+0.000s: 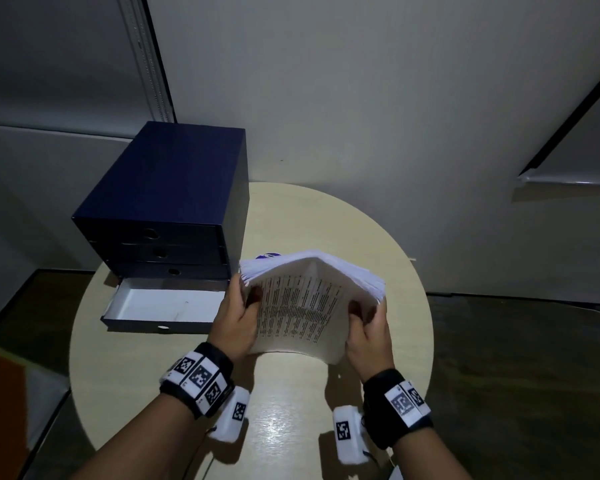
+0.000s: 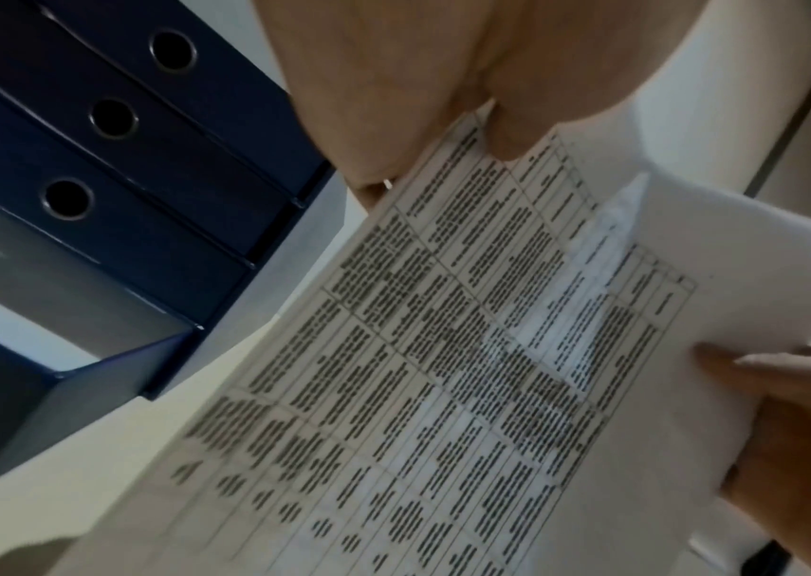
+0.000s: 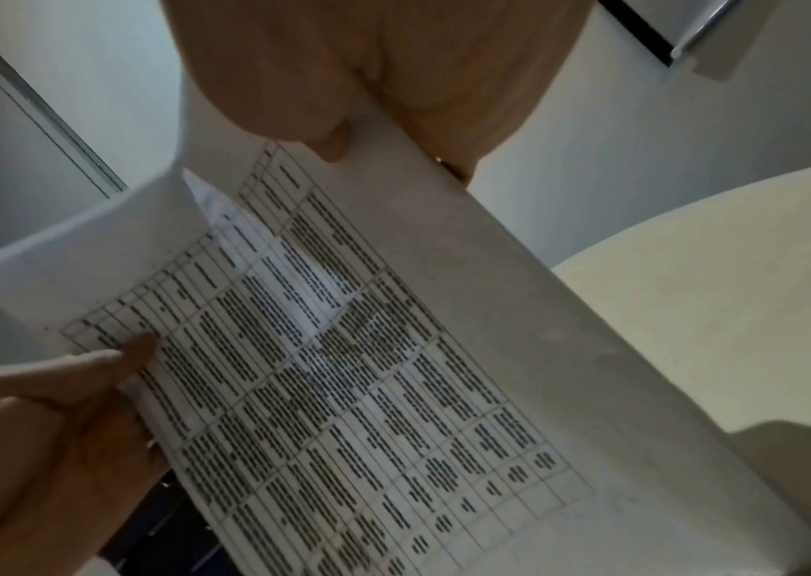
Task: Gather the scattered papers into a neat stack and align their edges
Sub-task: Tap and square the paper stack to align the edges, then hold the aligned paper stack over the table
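Observation:
A thick stack of printed papers stands on its lower edge on the round table, bowed so its top edge fans out. My left hand grips the stack's left side, thumb on the front sheet. My right hand grips the right side the same way. In the left wrist view the table-printed front sheet fills the middle, with my left hand at the top and the right hand's fingers at the far side. In the right wrist view the same sheet runs between my right hand and the left hand's fingers.
A dark blue drawer unit stands at the table's back left, its bottom drawer pulled out and showing a white inside. A blue-marked sheet peeks out behind the stack. The wall is close behind the table.

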A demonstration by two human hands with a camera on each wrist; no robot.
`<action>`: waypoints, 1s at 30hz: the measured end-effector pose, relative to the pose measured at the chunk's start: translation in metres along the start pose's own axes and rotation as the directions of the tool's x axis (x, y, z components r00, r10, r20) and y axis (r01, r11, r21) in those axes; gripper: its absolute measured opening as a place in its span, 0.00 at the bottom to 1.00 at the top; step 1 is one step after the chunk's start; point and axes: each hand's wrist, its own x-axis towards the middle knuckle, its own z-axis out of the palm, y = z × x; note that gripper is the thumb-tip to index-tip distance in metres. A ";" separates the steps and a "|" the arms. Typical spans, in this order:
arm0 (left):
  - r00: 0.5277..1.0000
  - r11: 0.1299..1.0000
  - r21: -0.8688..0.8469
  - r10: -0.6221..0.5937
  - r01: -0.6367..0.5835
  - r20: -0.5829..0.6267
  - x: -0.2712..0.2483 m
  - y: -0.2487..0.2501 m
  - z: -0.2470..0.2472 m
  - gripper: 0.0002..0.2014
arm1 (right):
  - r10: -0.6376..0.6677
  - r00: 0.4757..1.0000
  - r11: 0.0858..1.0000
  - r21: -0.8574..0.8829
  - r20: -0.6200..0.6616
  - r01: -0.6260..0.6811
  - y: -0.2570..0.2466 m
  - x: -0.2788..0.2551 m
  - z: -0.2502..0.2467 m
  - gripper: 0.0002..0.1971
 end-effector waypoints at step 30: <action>0.954 0.967 0.058 -0.253 0.247 0.161 -0.053 -0.062 -0.038 0.18 | 0.165 0.984 0.986 0.012 0.068 -0.166 0.009 0.035 0.016 0.12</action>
